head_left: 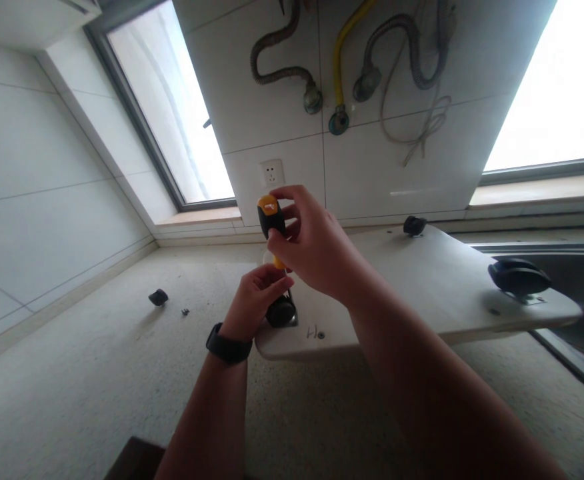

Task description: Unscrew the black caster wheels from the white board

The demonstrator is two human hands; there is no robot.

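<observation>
My right hand (312,243) grips the black and yellow handle of a screwdriver (271,217), which stands nearly upright. Just below, my left hand (257,297), with a black band on its wrist, is closed with thumb and fingers around the screwdriver's shaft. The shaft points down to a black caster (281,312) on a metal plate at the near left corner of a white board (387,287). The screwdriver's tip and any screw under it are hidden. Two more black casters stand on the board, a far caster (414,225) and a right-hand caster (519,277).
On the speckled countertop (97,360) at left lie a loose black caster (159,297) and some small screws (185,312). A metal sink (582,287) is under the board's right end. Hoses (339,67) hang on the tiled wall above a socket (272,172).
</observation>
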